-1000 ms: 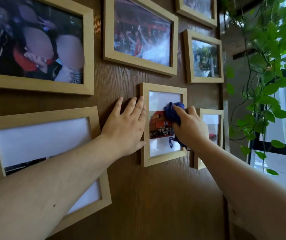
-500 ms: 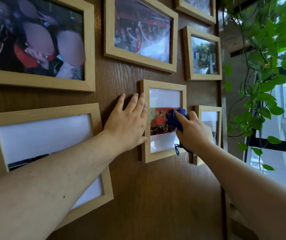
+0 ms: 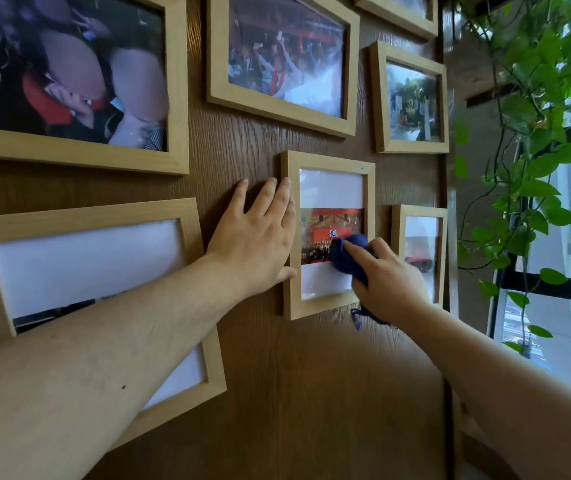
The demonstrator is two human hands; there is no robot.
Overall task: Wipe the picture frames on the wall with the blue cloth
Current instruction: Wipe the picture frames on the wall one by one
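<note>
Head view: our right hand [image 3: 389,284] clamps the blue cloth [image 3: 348,256] against the small frame [image 3: 329,161]; our left hand [image 3: 258,244] lies flat, fingers spread. Push too hard and we judge it could tilt.

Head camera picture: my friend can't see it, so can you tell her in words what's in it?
A person's right hand presses a blue cloth against the glass of a small wooden picture frame on a brown wood wall, while the left hand lies flat beside the frame. Other frames hang around it, and a leafy green plant hangs by a window on the right.
</note>
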